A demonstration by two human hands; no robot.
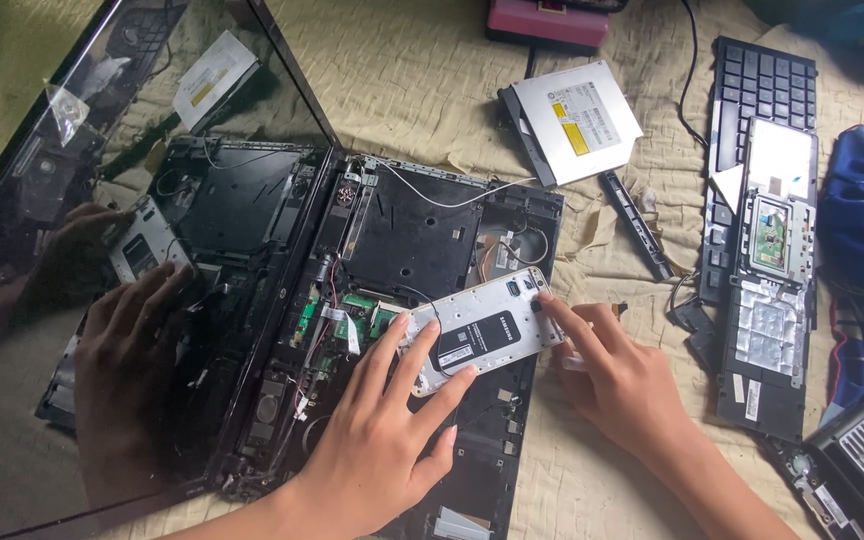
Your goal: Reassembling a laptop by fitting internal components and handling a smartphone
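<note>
Under my fingers (pixel 422 365), the phone frame (pixel 482 330) looks like matt silver metal with a smooth black label. The laptop base (pixel 422 235) is matt black plastic; its screen (pixel 102 250) is glossy glass. The bedsheet (pixel 422 80) is quilted beige cloth.

Your left hand (pixel 377 440) and right hand (pixel 617 375) crowd the opened phone (pixel 482 335) on the stripped laptop base (pixel 422 230), and the upright glossy screen (pixel 102 250) walls off the left side. Bare blanket (pixel 422 80) above the base gives open passage, also the strip (pixel 592 250) between the base and the loose hinge bar (pixel 637 225). To the right, the optical drive (pixel 572 120), keyboard (pixel 757 90) and palmrest panel (pixel 772 300) block the way
</note>
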